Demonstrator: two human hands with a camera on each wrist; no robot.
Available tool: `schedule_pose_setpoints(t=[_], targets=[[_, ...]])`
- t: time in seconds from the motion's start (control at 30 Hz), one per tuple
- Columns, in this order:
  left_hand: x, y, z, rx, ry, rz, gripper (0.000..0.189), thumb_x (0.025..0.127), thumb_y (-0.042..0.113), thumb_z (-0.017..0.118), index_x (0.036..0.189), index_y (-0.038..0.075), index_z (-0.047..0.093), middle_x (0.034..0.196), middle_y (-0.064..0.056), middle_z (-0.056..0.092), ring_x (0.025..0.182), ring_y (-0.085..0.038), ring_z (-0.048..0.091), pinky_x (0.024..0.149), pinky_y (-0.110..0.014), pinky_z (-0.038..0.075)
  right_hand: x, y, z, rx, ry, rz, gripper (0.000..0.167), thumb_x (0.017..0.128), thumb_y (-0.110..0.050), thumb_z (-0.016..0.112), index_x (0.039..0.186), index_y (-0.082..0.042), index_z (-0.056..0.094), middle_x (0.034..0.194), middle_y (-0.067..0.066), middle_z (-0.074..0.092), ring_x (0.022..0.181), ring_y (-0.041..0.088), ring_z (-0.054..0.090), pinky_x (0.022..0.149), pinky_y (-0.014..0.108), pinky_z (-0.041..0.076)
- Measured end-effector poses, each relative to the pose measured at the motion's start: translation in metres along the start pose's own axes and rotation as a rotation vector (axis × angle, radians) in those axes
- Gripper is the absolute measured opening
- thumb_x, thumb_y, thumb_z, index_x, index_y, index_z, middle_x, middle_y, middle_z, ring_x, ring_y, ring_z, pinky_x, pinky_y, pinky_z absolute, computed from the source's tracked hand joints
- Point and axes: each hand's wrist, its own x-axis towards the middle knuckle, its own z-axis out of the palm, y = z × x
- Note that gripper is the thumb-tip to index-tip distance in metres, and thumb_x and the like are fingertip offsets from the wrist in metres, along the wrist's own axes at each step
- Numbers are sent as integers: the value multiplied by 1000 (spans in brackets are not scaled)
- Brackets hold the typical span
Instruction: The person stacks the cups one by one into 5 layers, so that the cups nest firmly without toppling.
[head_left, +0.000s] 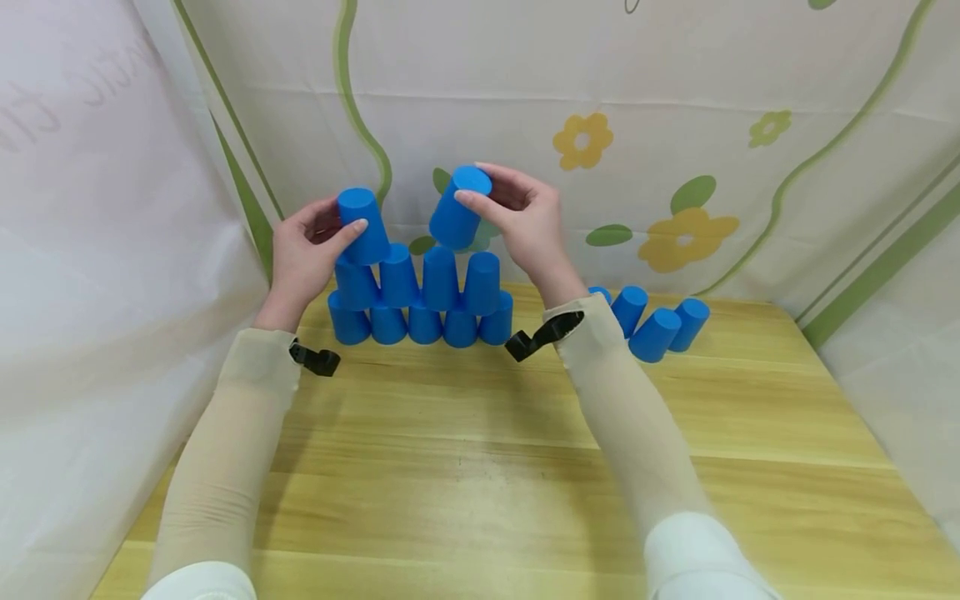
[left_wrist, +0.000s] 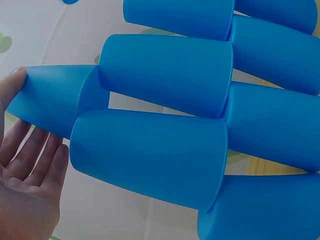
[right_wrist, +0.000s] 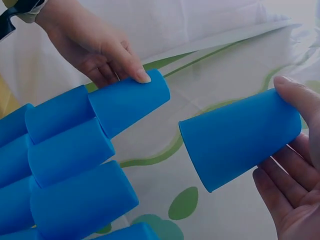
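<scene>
My left hand (head_left: 303, 254) pinches an upside-down blue cup (head_left: 363, 225) between thumb and fingers. That cup is slightly tilted, its rim right at the tops of the two leftmost cups in the upper row (head_left: 398, 277). In my right hand (head_left: 528, 218) is another upside-down blue cup (head_left: 460, 208), gripped near its base and held tilted in the air above the row. Below, the bottom row (head_left: 424, 324) of several blue cups stands on the table and bears the upper row. In the right wrist view the right hand's cup (right_wrist: 242, 142) is apart from the stacked cups (right_wrist: 84, 200).
Several more upside-down blue cups (head_left: 655, 335) stand on the wooden table (head_left: 465, 467) at the right, partly behind my right forearm. A white curtain with flowers (head_left: 690, 239) hangs close behind the stack. Another white cloth (head_left: 112, 317) hangs at the left.
</scene>
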Motion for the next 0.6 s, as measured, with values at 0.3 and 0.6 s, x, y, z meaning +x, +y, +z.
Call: schedule_pose_setpoints(t=[0.3, 0.6], targets=[[1, -1, 0, 11, 11, 3, 56, 94, 36, 76, 143, 14, 61, 133, -8, 65, 118, -24, 60, 102, -34, 49, 13, 1, 32, 9, -45, 111, 42, 86, -25, 86, 125, -16, 75, 113, -1, 73, 106, 16, 67, 91, 30, 55], [0, -2, -2, -14, 15, 33, 56, 92, 33, 78, 142, 16, 61, 133, -6, 65, 119, -23, 61, 101, -34, 49, 14, 21, 56, -92, -119, 186, 47, 86, -31, 85, 129, -16, 72, 115, -4, 73, 104, 12, 67, 90, 27, 54]])
